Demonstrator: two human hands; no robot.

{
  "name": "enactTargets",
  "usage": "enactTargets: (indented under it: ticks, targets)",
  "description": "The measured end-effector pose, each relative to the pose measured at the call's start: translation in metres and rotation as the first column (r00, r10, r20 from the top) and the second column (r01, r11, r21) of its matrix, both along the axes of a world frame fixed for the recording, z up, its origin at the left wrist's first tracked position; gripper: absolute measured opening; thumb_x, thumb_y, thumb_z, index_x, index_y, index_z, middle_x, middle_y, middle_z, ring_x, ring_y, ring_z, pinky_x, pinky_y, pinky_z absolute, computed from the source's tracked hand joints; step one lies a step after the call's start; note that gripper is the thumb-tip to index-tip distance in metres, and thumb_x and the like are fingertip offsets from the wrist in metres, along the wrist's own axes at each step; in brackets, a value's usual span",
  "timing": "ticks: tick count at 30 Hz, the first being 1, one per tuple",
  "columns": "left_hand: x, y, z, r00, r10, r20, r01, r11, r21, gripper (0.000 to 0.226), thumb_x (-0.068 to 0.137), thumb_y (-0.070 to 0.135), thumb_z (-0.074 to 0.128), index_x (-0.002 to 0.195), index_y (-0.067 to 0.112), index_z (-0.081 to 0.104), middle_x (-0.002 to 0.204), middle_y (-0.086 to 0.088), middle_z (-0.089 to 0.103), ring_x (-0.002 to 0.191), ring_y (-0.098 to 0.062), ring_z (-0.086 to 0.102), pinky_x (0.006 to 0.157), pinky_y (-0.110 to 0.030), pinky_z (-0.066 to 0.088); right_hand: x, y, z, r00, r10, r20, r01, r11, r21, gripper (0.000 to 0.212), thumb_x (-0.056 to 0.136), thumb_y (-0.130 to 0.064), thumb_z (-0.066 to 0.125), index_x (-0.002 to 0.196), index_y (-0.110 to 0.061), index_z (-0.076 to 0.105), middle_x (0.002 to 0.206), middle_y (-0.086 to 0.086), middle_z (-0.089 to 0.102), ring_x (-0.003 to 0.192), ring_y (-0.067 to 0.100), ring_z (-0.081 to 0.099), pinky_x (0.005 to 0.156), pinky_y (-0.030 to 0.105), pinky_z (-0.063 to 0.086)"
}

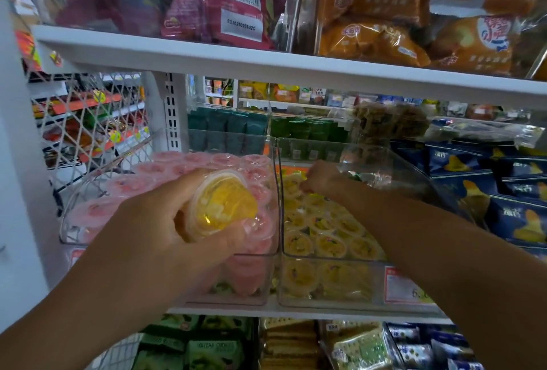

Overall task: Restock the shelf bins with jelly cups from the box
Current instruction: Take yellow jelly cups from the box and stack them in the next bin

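On the middle shelf (pixel 325 315): pink bin (pixel 88 180), full; yellow bin (pixel 399 162), part-filled. Right hand (pixel 321 180) inside yellow bin, grip I cannot tell. Left hand (pixel 165 221) grips yellow jelly cup (pixel 225 200) before pink bin: I judge it light, slick, crushable; hold by the sidewalls.

White metal shelving (pixel 266 65), slotted upright (pixel 171 109) back left, diamond wire mesh panel (pixel 88 121) on left end. Second stocked aisle (pixel 296 94) behind. Light even, diffuse.

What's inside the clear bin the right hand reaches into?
Yellow jelly cups fill the bin, stacked in layers. The right hand and forearm cover some, and a price label hides the front corner.
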State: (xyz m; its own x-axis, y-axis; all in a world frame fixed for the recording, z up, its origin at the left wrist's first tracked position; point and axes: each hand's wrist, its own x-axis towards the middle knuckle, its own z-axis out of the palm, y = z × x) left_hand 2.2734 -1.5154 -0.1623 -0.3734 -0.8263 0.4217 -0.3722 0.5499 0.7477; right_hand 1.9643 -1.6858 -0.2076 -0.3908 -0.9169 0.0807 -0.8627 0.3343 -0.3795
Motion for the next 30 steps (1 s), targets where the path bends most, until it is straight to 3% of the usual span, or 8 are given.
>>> enactTargets:
  ticks: [2,4,7,12,14,17,22,30]
  targets:
    - [0.000,-0.002,0.000,1.000,-0.011,0.014,0.011,1.000,0.002,0.044,0.063,0.069,0.075,0.100,0.067,0.050,0.070,0.027,0.066,0.057,0.005,0.061,0.051,-0.020,0.042,-0.005,0.001,-0.010,0.992,0.038,0.124,-0.030,0.997,-0.065,0.018,0.082,-0.021,0.075,0.092,-0.016,0.060,0.101,0.003,0.059,0.078,0.014,0.057,0.060,0.025,0.046]
    - [-0.002,-0.002,0.001,1.000,-0.019,0.013,0.019,1.000,-0.010,0.043,0.064,0.067,0.074,0.100,0.068,0.050,0.073,0.027,0.067,0.057,0.005,0.061,0.051,-0.020,0.042,-0.010,0.003,-0.017,0.971,0.146,0.187,-0.134,0.988,-0.078,0.024,0.083,-0.022,0.074,0.103,-0.023,0.061,0.125,0.003,0.057,0.105,0.020,0.059,0.083,0.030,0.051]
    - [-0.005,-0.001,0.000,1.000,-0.021,0.005,0.021,1.000,0.004,0.037,0.064,0.069,0.069,0.095,0.071,0.050,0.074,0.030,0.066,0.060,0.007,0.061,0.052,-0.018,0.042,-0.010,0.013,-0.018,0.962,0.262,0.074,-0.271,0.946,0.179,0.048,0.093,-0.038,0.059,0.139,-0.030,0.048,0.145,0.003,0.046,0.124,0.022,0.051,0.103,0.031,0.042]
    - [-0.006,0.002,-0.003,1.000,-0.027,0.007,0.027,0.999,0.027,0.045,0.057,0.062,0.059,0.100,0.067,0.048,0.067,0.026,0.065,0.056,0.004,0.060,0.052,-0.020,0.042,-0.004,0.015,-0.016,0.957,0.276,-0.093,-0.211,0.877,0.431,0.058,0.095,-0.066,0.025,0.149,-0.046,0.016,0.160,0.010,0.015,0.145,0.033,0.019,0.117,0.044,0.020]
    - [-0.007,0.002,-0.003,1.000,-0.025,-0.001,0.025,0.999,0.024,0.046,0.056,0.061,0.059,0.100,0.066,0.049,0.063,0.026,0.064,0.054,0.004,0.059,0.051,-0.020,0.041,0.001,0.013,-0.017,0.961,0.261,-0.092,-0.210,0.903,0.375,0.060,0.093,-0.069,0.021,0.148,-0.046,0.021,0.161,0.008,0.007,0.147,0.033,0.010,0.120,0.048,0.011]
    - [-0.008,0.001,-0.003,1.000,-0.024,-0.007,0.024,1.000,0.020,0.040,0.062,0.062,0.067,0.100,0.062,0.054,0.059,0.024,0.062,0.049,0.005,0.057,0.048,-0.020,0.039,0.008,0.016,-0.018,0.957,0.286,-0.054,-0.248,0.898,0.362,0.064,0.086,-0.078,0.022,0.145,-0.053,0.026,0.160,0.008,0.009,0.144,0.034,0.018,0.118,0.049,0.019]
    - [-0.007,0.002,-0.001,1.000,-0.007,0.010,0.007,1.000,0.006,0.035,0.068,0.066,0.069,0.097,0.049,0.062,0.058,0.028,0.059,0.050,0.007,0.056,0.045,-0.016,0.039,0.008,0.015,-0.027,0.922,0.362,-0.136,-0.260,0.841,0.474,0.075,0.084,-0.081,0.023,0.149,-0.050,0.000,0.161,0.003,-0.006,0.147,0.033,0.013,0.117,0.052,0.019]
    - [-0.010,0.005,-0.001,1.000,-0.017,-0.010,0.017,1.000,0.001,0.034,0.061,0.056,0.060,0.094,0.046,0.061,0.051,0.027,0.056,0.045,0.007,0.053,0.048,-0.010,0.042,0.016,0.029,-0.019,0.910,0.414,-0.020,-0.367,0.827,0.427,0.063,0.104,-0.041,0.032,0.154,-0.015,0.005,0.162,0.006,0.001,0.148,0.024,0.010,0.120,0.040,0.016]
